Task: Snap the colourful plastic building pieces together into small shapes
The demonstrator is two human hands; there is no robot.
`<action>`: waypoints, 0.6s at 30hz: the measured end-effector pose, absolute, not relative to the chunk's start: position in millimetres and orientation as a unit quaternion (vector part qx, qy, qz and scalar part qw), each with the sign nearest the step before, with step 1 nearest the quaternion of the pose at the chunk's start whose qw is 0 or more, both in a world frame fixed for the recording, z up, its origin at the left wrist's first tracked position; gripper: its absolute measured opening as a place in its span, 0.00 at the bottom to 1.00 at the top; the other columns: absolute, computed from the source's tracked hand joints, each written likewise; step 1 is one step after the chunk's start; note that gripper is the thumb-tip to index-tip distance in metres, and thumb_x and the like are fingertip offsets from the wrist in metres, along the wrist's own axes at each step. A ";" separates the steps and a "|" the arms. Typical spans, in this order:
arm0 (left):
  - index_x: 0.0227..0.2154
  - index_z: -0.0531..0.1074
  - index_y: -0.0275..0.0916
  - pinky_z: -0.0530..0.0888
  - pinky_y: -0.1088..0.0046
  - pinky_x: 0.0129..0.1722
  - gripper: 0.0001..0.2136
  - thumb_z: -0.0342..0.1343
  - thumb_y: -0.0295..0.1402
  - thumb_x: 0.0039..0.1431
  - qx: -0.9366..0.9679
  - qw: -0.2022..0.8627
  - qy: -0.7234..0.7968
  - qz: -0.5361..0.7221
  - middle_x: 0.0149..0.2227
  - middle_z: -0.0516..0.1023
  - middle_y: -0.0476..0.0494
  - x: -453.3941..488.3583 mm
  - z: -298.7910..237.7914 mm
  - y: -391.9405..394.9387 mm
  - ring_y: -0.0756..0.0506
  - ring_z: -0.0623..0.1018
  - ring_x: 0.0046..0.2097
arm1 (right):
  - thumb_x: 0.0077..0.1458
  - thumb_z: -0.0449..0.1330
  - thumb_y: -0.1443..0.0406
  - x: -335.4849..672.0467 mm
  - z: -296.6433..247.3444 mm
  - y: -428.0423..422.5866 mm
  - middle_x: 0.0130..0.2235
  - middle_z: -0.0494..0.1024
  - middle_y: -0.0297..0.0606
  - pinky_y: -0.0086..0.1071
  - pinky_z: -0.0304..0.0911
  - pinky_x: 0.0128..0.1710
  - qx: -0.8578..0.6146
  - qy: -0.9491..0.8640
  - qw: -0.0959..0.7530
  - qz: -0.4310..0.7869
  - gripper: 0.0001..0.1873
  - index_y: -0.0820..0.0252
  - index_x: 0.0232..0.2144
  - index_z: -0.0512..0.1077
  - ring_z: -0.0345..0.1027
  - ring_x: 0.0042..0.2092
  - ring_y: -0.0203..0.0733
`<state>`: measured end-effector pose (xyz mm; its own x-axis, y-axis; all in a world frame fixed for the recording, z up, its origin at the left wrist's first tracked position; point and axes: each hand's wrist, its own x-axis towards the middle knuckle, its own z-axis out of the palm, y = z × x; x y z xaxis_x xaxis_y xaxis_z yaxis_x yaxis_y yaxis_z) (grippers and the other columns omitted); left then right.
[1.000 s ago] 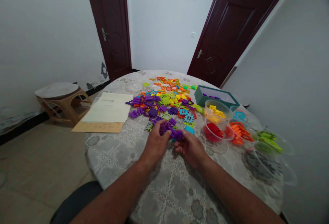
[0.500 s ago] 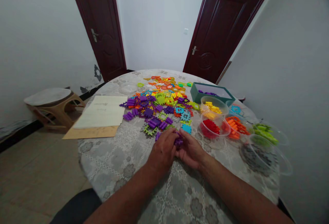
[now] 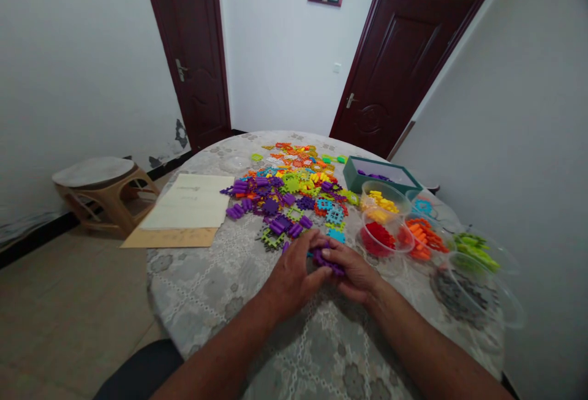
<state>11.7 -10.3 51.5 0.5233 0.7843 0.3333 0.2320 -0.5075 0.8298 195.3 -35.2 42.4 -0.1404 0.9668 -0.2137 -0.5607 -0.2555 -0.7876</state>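
Close to the front of the pile, my left hand (image 3: 293, 276) and my right hand (image 3: 357, 272) meet over purple plastic building pieces (image 3: 331, 263). The fingers of my right hand are wrapped round these notched pieces, thumb on top. My left hand grips them from the other side, its fingertips curled over the far edge. Part of the pieces is hidden under the fingers. Just beyond my hands lie more purple pieces (image 3: 281, 225), a green notched square (image 3: 272, 239) and a blue square (image 3: 335, 235).
Clear plastic bowls on the right hold red (image 3: 378, 238), yellow (image 3: 380, 202), orange (image 3: 425, 237), lime (image 3: 476, 252) and grey pieces (image 3: 466, 293). Behind them stands a dark green box (image 3: 353, 177) with purple pieces. Paper sheets (image 3: 186, 204) lie on the left of the patterned tablecloth (image 3: 197, 302).
My hands have shifted slightly right, and the purple pieces between them show more. My left thumb now stretches out along the near side. The whole view has tilted up a little.
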 end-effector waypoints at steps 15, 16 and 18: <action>0.59 0.72 0.42 0.73 0.47 0.66 0.18 0.58 0.33 0.67 0.843 0.063 0.361 0.395 0.60 0.78 0.35 -43.2 55.4 36.8 0.35 0.76 0.63 | 0.57 0.69 0.70 281.1 130.1 35.8 0.35 0.80 0.36 0.23 0.65 0.19 -0.522 -0.390 0.547 0.526 0.20 0.58 0.52 0.77 0.73 0.28 0.36; 0.58 0.72 0.42 0.73 0.47 0.66 0.18 0.58 0.34 0.66 0.844 0.046 0.368 0.388 0.58 0.79 0.35 -49.9 57.7 41.3 0.34 0.77 0.62 | 0.57 0.69 0.71 296.5 140.1 52.6 0.36 0.81 0.38 0.24 0.66 0.20 -0.541 -0.380 0.572 0.485 0.18 0.59 0.50 0.77 0.74 0.29 0.37; 0.56 0.73 0.41 0.74 0.48 0.64 0.17 0.58 0.34 0.66 0.844 0.028 0.381 0.376 0.56 0.80 0.35 -60.2 59.9 47.8 0.34 0.78 0.60 | 0.62 0.69 0.67 321.4 156.6 82.5 0.42 0.81 0.42 0.31 0.74 0.29 -0.543 -0.368 0.629 0.417 0.15 0.62 0.50 0.76 0.77 0.36 0.41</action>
